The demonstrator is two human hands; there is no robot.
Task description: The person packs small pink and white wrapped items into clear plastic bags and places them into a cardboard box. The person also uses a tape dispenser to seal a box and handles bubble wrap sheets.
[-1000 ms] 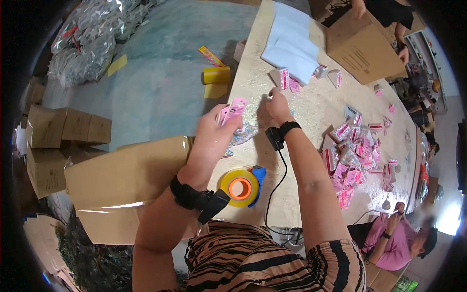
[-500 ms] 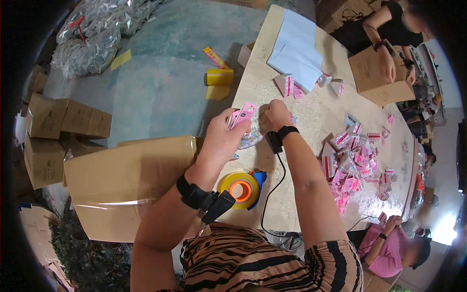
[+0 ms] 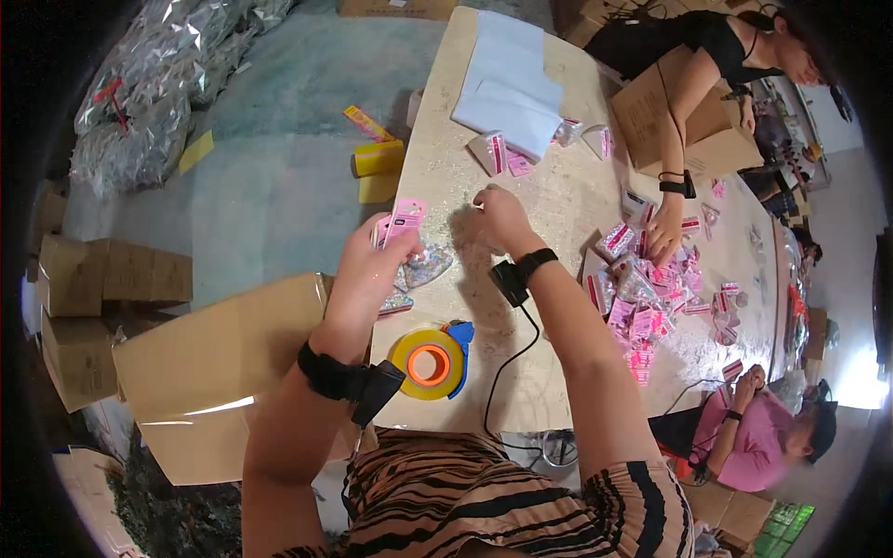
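Near 2 hands (image 3: pixel 505 221), 1 tape roll (image 3: pixel 402 368)

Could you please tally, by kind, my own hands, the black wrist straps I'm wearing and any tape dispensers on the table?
Hands: 2, your left hand, gripping pink cards, and your right hand
Black wrist straps: 2, one on each of your wrists
Blue tape dispenser: 1
Total: 5

The left hand (image 3: pixel 361 272) held pink cards (image 3: pixel 409 214); the right hand (image 3: pixel 505 221) curled above the table (image 3: pixel 512 372). 1 co-worker's hand (image 3: pixel 664 232) reached packets (image 3: pixel 636 284).
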